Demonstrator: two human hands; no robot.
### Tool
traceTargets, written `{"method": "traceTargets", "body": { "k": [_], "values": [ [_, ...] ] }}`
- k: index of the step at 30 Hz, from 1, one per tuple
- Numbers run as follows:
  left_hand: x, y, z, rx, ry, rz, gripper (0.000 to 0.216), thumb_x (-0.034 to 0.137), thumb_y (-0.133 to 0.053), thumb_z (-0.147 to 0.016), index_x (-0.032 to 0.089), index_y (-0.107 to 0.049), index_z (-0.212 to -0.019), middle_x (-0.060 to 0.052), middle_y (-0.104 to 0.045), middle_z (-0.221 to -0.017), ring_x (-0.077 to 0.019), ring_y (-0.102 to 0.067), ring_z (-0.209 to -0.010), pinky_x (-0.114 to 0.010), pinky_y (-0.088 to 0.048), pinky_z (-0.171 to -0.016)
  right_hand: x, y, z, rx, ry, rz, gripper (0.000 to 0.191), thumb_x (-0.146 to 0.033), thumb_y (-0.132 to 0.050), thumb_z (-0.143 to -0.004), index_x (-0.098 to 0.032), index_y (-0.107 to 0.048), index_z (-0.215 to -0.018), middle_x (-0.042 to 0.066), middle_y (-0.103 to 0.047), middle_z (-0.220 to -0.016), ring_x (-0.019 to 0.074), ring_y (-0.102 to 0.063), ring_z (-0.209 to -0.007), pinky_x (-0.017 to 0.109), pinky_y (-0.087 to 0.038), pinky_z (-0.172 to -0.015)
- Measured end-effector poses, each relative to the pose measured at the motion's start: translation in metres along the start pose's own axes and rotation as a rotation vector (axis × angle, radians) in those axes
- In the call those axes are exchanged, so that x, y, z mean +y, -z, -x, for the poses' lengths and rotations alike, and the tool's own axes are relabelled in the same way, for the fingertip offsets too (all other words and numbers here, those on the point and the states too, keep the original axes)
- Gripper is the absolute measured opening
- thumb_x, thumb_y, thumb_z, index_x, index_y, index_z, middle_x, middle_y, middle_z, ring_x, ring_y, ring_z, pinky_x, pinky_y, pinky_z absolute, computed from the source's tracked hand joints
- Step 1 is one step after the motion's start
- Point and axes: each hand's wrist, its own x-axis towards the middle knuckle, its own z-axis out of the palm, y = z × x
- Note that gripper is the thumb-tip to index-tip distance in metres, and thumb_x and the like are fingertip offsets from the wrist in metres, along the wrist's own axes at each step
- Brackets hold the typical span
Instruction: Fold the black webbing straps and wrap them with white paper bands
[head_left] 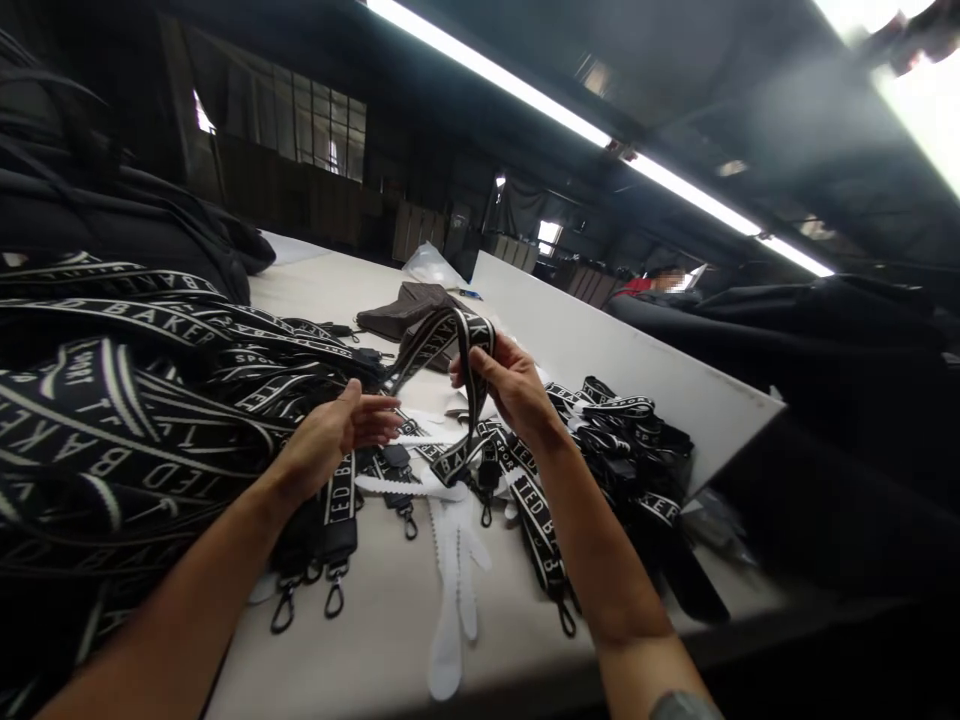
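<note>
My right hand (510, 385) pinches a black bag strap (427, 345) with white lettering and stripes. The strap arches over at the fingers, and one part hangs down toward the table. To its left my left hand (337, 435) is empty, with fingers stretched toward the strap. Below lie white serrated plastic strips (448, 600) with rounded ends. Next to my left wrist, straps with metal snap hooks (334, 600) lie on the table. Under my right forearm is another lettered strap (534, 510), its hook near the front edge.
A big heap of lettered straps (150, 430) covers the left side. A smaller pile of straps (630, 430) lies at the right, before a white divider board (600, 330). Behind are a dark grey cloth pouch (401, 310) and a clear plastic bag (433, 265). Another person (652, 283) is beyond the board.
</note>
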Motion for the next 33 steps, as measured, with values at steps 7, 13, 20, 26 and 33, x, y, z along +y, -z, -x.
{"method": "traceTargets", "body": {
  "k": [7,13,20,26,33],
  "values": [
    [0.006,-0.002,0.004,0.198,-0.320,-0.073,0.050,0.041,-0.083,-0.067,0.014,-0.067,-0.107,-0.003,-0.066,-0.081,-0.0122,-0.058,-0.067,-0.021,-0.048,-0.062,-0.048,-0.010,-0.037,-0.044,0.082,0.104,0.028,-0.041,-0.071,-0.082,-0.025,-0.064,-0.104,-0.001,-0.059,-0.076,0.0137,-0.059,-0.068,0.032,-0.055,-0.071],
    [0.005,-0.005,0.005,0.108,-0.501,-0.180,0.066,0.035,-0.079,-0.071,0.019,-0.053,-0.129,-0.012,-0.062,-0.122,-0.0246,-0.057,-0.117,-0.040,-0.045,-0.104,-0.073,-0.021,-0.054,-0.149,0.143,0.147,0.053,-0.034,-0.081,-0.073,-0.026,-0.054,-0.118,-0.005,-0.060,-0.081,0.0085,-0.055,-0.056,0.025,-0.055,-0.059],
    [0.007,-0.008,0.010,0.144,-0.435,-0.199,0.067,0.045,-0.079,-0.071,0.017,-0.053,-0.126,-0.014,-0.062,-0.126,-0.0298,-0.059,-0.117,-0.045,-0.046,-0.103,-0.116,-0.042,-0.092,-0.392,0.084,0.510,0.055,-0.029,-0.078,-0.077,-0.015,-0.052,-0.123,-0.002,-0.063,-0.074,0.0100,-0.058,-0.056,0.018,-0.048,-0.046],
    [0.014,-0.004,0.013,0.174,-0.475,-0.220,0.054,0.047,-0.073,-0.077,0.020,-0.059,-0.121,-0.010,-0.065,-0.123,-0.0268,-0.061,-0.112,-0.042,-0.045,-0.103,-0.125,-0.053,-0.110,-0.337,0.028,0.637,0.033,-0.032,-0.079,-0.076,-0.009,-0.061,-0.092,0.000,-0.062,-0.064,0.0112,-0.060,-0.053,0.019,-0.048,-0.045],
    [0.018,-0.008,0.018,0.203,-0.561,-0.392,0.030,0.043,-0.053,-0.091,0.017,-0.067,-0.098,-0.007,-0.070,-0.096,-0.0218,-0.066,-0.088,-0.034,-0.049,-0.087,-0.140,-0.050,-0.103,-0.148,0.080,0.412,0.060,-0.033,-0.079,-0.079,-0.010,-0.047,-0.125,-0.002,-0.063,-0.066,0.0120,-0.061,-0.055,0.023,-0.052,-0.053]
  ]
}}
